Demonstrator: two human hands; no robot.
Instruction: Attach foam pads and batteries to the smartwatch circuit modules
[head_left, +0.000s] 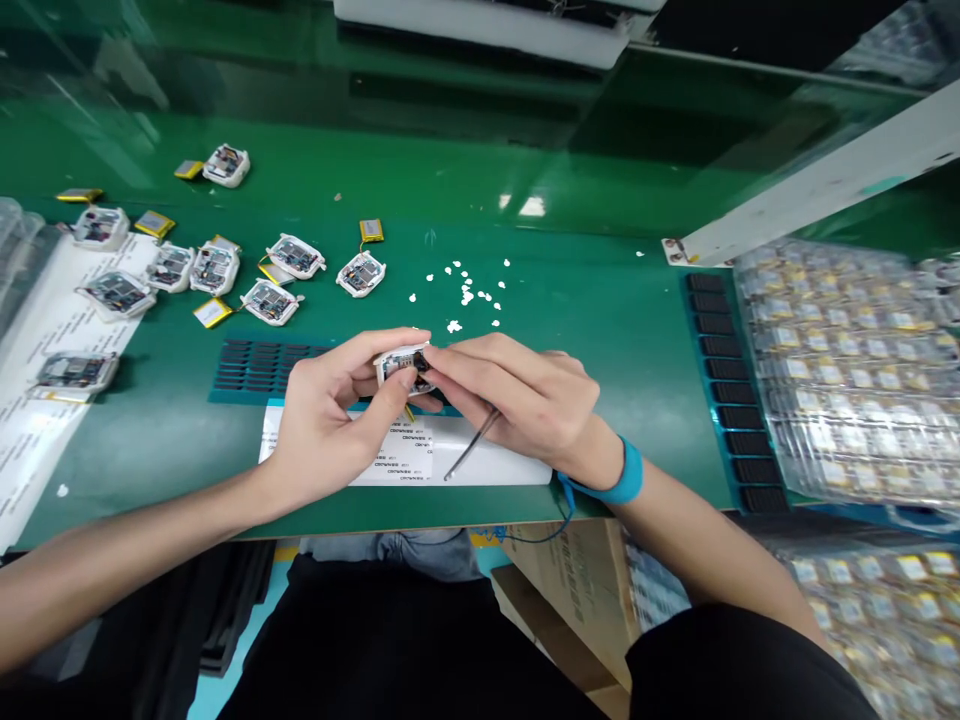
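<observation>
My left hand (335, 425) grips a small white plastic housing with a circuit board inside (400, 368) between thumb and fingers, above the green mat. My right hand (517, 392) is over the housing, its fingertips touching the housing's right end. That hand also holds a pair of slim metal tweezers (472, 445), whose tips are hidden by the fingers. A yellow tab or wire (409, 412) shows below the housing. A blue wrist strap (611, 475) circles my right wrist, and its thin cord runs down off the bench edge.
Several similar white housings (270, 302) and yellow flat batteries (213, 312) lie at the left of the green mat (585, 330). White scraps (466, 295) are scattered mid-bench. Black-slotted blue racks (724, 385) and plastic-wrapped trays (851, 380) stand right. A printed sheet (397, 450) lies under my hands.
</observation>
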